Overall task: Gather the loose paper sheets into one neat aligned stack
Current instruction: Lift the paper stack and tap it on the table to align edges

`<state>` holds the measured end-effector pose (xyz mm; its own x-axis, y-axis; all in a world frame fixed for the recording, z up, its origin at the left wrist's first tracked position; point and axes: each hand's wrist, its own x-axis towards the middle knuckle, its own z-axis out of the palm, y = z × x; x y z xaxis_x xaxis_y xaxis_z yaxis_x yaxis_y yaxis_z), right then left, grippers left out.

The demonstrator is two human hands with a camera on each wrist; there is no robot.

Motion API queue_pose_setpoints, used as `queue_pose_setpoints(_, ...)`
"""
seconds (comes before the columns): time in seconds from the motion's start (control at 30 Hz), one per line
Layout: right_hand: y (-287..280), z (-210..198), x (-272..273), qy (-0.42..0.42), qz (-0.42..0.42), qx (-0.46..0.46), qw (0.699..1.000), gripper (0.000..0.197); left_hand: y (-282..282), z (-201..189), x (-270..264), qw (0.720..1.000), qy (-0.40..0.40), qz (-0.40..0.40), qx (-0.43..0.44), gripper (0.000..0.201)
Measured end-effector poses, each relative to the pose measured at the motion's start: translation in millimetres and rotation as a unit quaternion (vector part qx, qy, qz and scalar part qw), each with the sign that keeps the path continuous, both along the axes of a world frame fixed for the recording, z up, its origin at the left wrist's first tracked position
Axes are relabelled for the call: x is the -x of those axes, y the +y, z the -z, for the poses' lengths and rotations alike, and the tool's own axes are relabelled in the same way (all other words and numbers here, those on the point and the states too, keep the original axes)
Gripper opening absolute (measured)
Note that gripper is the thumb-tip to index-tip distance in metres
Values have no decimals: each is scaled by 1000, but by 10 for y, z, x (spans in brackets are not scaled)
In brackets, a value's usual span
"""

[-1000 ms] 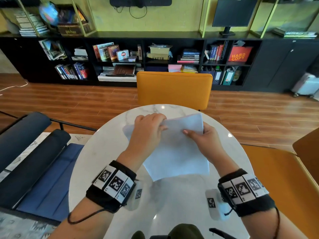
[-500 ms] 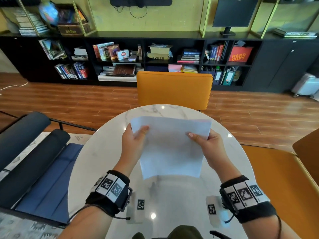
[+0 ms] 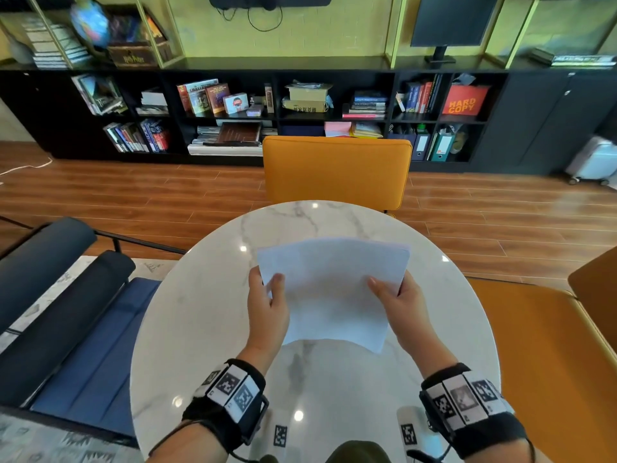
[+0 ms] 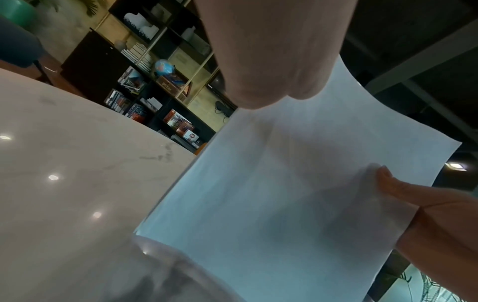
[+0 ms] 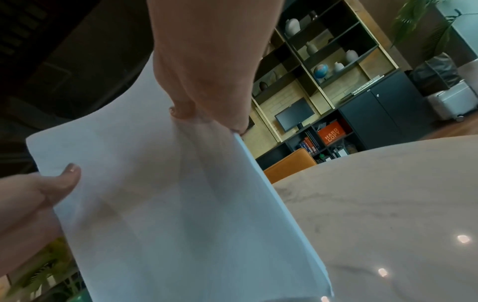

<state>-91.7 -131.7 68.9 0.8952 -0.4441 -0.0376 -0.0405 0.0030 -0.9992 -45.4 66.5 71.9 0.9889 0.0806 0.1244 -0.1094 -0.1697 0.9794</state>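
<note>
Nearest me, my left hand [image 3: 267,304] and right hand [image 3: 399,300] each pinch a side edge of the paper sheets [image 3: 334,289], thumbs on the near face, fingers behind. Both grips are clenched on the sheets, neither released. The sheets stand tilted, long axis running down toward the tabletop [image 3: 207,312], their bottom edge just at its surface near my wrists and the top edge bowing away from me. The hands sit level, one on each flank, so neither is nearer. From the right wrist view the sheet edges fan slightly apart along that side. I judge the next move is a tap straight down along the long axis. Beyond stands the orange chair [image 3: 337,172].
</note>
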Motion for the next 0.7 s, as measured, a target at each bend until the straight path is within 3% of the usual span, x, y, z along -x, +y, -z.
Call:
queue_pose_setpoints(0.13,-26,201,19,57,-25,8,998,26,29,200,36,998,53,36,20,16)
queue_pose_setpoints(0.27,-14,379,50,118,-34,1,992,27,46,302,110,995,71,64,34,26)
queue_pose_setpoints(0.7,-47,427,57,167,-50,-13,985,16,107,463,16,994,97,41,-14,26)
